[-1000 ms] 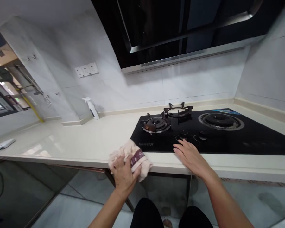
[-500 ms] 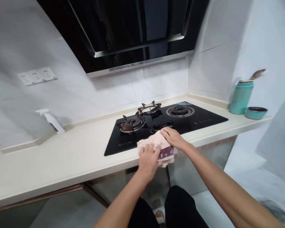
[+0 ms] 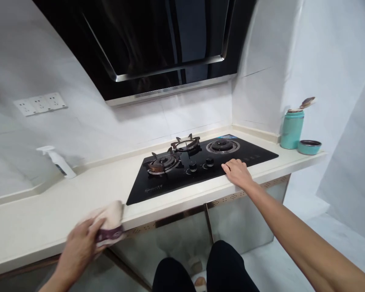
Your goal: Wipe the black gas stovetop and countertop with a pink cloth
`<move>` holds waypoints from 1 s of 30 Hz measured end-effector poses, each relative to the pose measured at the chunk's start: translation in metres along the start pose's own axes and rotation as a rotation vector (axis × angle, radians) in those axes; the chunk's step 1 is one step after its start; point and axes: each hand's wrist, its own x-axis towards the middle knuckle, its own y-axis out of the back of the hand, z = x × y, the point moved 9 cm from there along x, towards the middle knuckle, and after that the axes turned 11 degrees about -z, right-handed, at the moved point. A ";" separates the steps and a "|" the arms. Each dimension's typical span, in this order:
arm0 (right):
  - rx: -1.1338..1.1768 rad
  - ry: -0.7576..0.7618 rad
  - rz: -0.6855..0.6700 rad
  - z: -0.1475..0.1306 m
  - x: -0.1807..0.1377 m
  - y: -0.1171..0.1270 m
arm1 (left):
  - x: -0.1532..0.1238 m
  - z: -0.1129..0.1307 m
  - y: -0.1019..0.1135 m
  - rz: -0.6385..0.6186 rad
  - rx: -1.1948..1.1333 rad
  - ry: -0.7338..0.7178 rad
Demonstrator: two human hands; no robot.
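Note:
In the head view, my left hand [image 3: 80, 243] is closed on a folded pale pink cloth [image 3: 112, 215] with a purple band. The cloth lies over the front edge of the counter [image 3: 88, 188], left of the black gas cooktop [image 3: 185, 178], and is slightly blurred. My right hand [image 3: 237, 172] holds nothing; its fingers lie on the cooktop's front edge, right of two black knobs [image 3: 209, 162]. The left burner [image 3: 164, 163] has a rusty brown patch on it. A loose pan support [image 3: 187, 144] sits behind it, and the right burner [image 3: 223, 146] has no support over it.
A white spray bottle [image 3: 57, 162] leans at the wall on the left, below the sockets [image 3: 41, 103]. A teal canister [image 3: 292, 129] and a small teal bowl [image 3: 309, 147] stand at the counter's right end. The black range hood [image 3: 158, 44] overhangs the cooktop.
My left hand has carried the cloth left, from the cooktop's front edge to the counter. My right hand has let go of the cloth and now rests farther right on the cooktop edge.

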 end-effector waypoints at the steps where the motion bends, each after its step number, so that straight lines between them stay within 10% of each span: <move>1: -0.006 -0.011 0.000 -0.001 -0.001 0.000 | -0.007 -0.017 0.001 -0.009 -0.003 0.015; 5: -0.022 -0.055 -0.010 -0.001 -0.001 -0.003 | -0.019 -0.044 0.007 -0.024 0.043 0.136; 10: -0.035 -0.070 -0.172 0.002 0.005 -0.023 | 0.003 0.004 0.012 -0.071 0.087 0.146; 30: -0.099 -0.100 -0.238 0.000 0.005 -0.029 | 0.194 0.423 0.068 -0.119 -0.211 -0.316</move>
